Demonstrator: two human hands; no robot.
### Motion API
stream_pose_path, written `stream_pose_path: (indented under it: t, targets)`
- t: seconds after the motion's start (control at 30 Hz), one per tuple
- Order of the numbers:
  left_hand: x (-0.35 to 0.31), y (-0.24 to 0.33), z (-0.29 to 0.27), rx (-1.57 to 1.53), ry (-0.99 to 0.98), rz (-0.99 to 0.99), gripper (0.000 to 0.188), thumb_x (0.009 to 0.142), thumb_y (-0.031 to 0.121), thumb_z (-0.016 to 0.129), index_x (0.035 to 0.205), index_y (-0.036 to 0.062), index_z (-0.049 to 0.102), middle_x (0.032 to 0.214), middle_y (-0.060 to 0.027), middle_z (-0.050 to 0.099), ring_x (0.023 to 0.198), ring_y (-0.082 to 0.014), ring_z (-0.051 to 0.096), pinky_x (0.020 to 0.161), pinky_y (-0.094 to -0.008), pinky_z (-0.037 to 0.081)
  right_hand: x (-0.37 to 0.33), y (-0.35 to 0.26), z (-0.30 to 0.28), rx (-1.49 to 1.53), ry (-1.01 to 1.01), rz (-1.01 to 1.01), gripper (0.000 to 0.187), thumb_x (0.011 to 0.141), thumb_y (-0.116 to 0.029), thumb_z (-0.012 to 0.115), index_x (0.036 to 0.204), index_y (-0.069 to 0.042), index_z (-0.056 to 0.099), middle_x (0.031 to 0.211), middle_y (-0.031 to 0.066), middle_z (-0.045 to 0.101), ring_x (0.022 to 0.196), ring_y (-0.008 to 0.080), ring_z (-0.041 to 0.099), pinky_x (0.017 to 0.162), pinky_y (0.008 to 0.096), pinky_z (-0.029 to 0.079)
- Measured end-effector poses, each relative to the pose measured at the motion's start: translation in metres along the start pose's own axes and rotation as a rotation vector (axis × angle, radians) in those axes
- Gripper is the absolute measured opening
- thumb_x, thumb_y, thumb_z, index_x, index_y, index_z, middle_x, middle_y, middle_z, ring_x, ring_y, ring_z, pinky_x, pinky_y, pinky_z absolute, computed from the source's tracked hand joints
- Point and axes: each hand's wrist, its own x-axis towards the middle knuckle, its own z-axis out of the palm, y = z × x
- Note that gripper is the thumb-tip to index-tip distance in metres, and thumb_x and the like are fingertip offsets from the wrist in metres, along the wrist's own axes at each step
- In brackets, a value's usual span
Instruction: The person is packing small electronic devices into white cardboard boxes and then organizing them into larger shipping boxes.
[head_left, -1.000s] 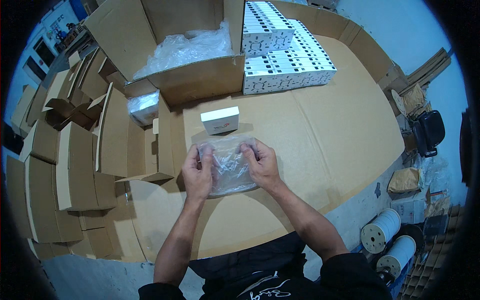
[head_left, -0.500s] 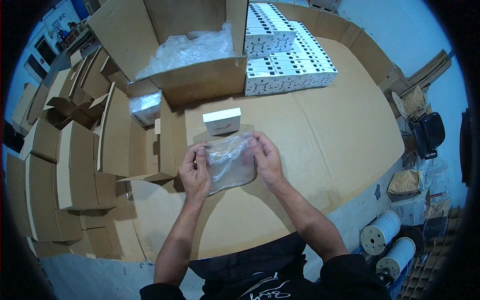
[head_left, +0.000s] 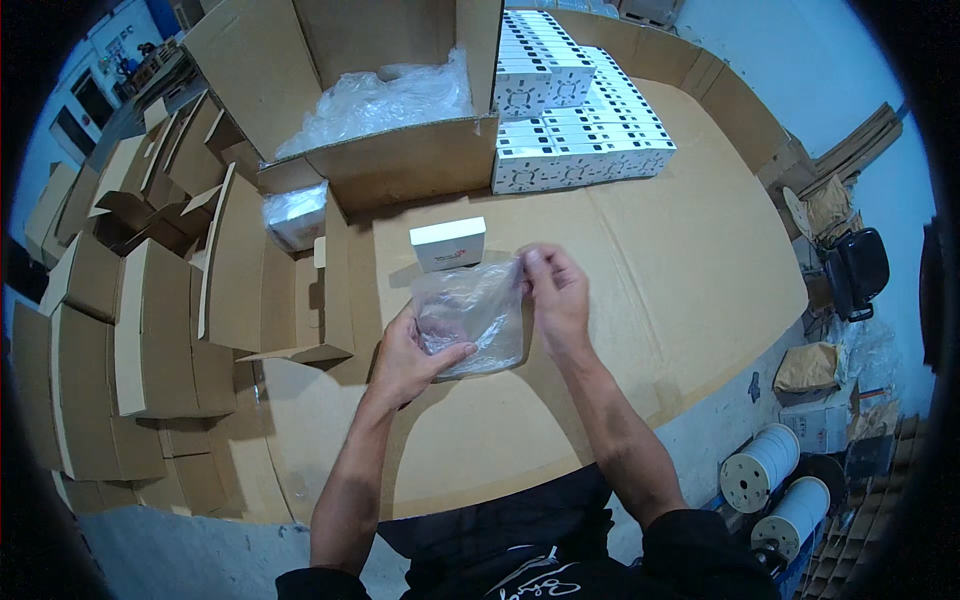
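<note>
Where cardboard (head_left: 650, 290) covers the table | both hands (head_left: 405, 355) (head_left: 555, 295) grip clear bag (head_left: 470, 315)

Cardboard sheeting (head_left: 650, 290) is spread across the work surface. At the far side, a large open carton (head_left: 400, 165) is seen, stuffed with crumpled clear plastic (head_left: 375, 100). Just to its right, small white boxes (head_left: 570, 120) with dark markings are stacked in tidy rows. Over on the left, flat brown cartons (head_left: 120, 320) are packed upright, one against the next, and a silvery wrapped bundle (head_left: 295, 215) is tucked in beside the big carton. Down at the lower right, two pale rolls (head_left: 775, 485) are parked on the floor, with a crumpled brown bag (head_left: 808, 367) and a black bag (head_left: 855, 270) placed nearby.
</note>
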Motion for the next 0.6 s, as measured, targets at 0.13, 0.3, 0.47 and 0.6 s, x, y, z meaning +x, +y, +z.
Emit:
stream_pose_path:
  t: [0.13,0.3,0.47,0.6]
  targets:
    - [0.0,0.004,0.002,0.026,0.036,-0.012,0.063,0.077,0.005,0.086,0.132,0.0013,0.054,0.105,-0.0087,0.07,0.101,-0.0167,0.067,0.088,-0.0325,0.056,0.009,-0.039,0.004,-0.366,0.018,-0.343,0.018,0.094,-0.011,0.069,0.111,-0.005,0.069,0.108,0.0053,0.067,0.1,0.0157,0.063,0.083,0.0307,0.052]
    - [0.001,-0.003,0.0,-0.013,0.029,0.044,0.059,0.079,0.006,0.085,0.13,0.0008,0.056,0.103,-0.0082,0.071,0.096,-0.0153,0.068,0.087,-0.0325,0.056,0.014,-0.066,0.018,-0.964,-0.318,-0.757,0.028,0.078,-0.009,0.078,0.105,-0.013,0.072,0.117,0.0073,0.063,0.113,0.0312,0.057,0.095,0.0446,0.047]
    - [0.002,-0.003,-0.002,0.006,0.03,0.004,0.062,0.078,0.005,0.085,0.131,0.0019,0.055,0.105,-0.0069,0.07,0.096,-0.0151,0.067,0.087,-0.0325,0.056,0.017,-0.054,0.016,-0.999,-0.404,-0.794,0.022,0.077,-0.005,0.079,0.097,-0.01,0.072,0.115,0.0064,0.065,0.112,0.0287,0.059,0.096,0.0438,0.048]
    - [0.002,-0.001,-0.003,0.032,0.014,-0.028,0.064,0.078,0.004,0.085,0.133,0.0027,0.053,0.104,-0.0055,0.068,0.096,-0.0146,0.066,0.086,-0.0321,0.056,0.017,-0.052,0.017,-0.964,-0.417,-0.842,0.024,0.076,-0.002,0.078,0.097,-0.008,0.068,0.111,0.0057,0.065,0.109,0.0279,0.059,0.092,0.0434,0.047]
